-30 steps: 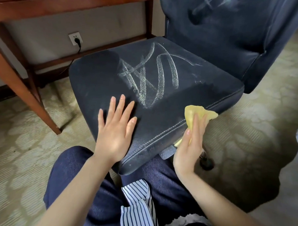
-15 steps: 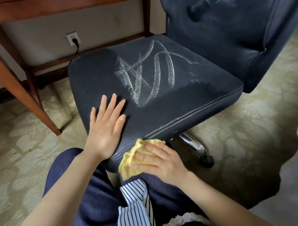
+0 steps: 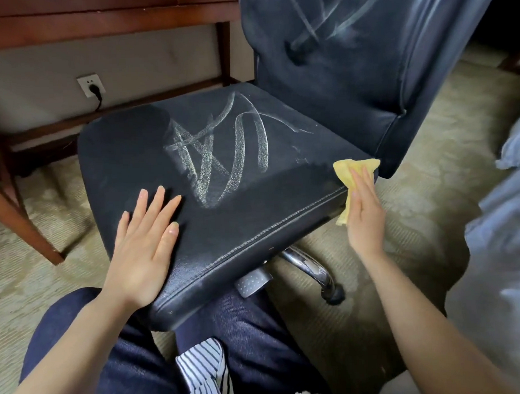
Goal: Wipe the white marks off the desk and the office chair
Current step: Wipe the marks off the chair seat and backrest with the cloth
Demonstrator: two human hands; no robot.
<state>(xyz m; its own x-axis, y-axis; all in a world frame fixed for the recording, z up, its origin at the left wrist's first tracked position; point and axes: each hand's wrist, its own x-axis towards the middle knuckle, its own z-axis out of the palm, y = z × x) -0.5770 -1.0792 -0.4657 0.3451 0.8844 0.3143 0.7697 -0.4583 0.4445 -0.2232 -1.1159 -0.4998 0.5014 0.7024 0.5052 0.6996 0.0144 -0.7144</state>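
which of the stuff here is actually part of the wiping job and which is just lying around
For the job:
- cloth under the right hand
- chair, left hand flat on its seat
- white marks on the seat, more on the backrest
- desk

Just there:
- wall socket with a plug
- carpet
- pale fabric at the right

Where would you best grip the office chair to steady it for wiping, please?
Grip the seat's near front edge, coming from the front beside the left hand: its thick stitched rim overhangs, clear of the white marks.
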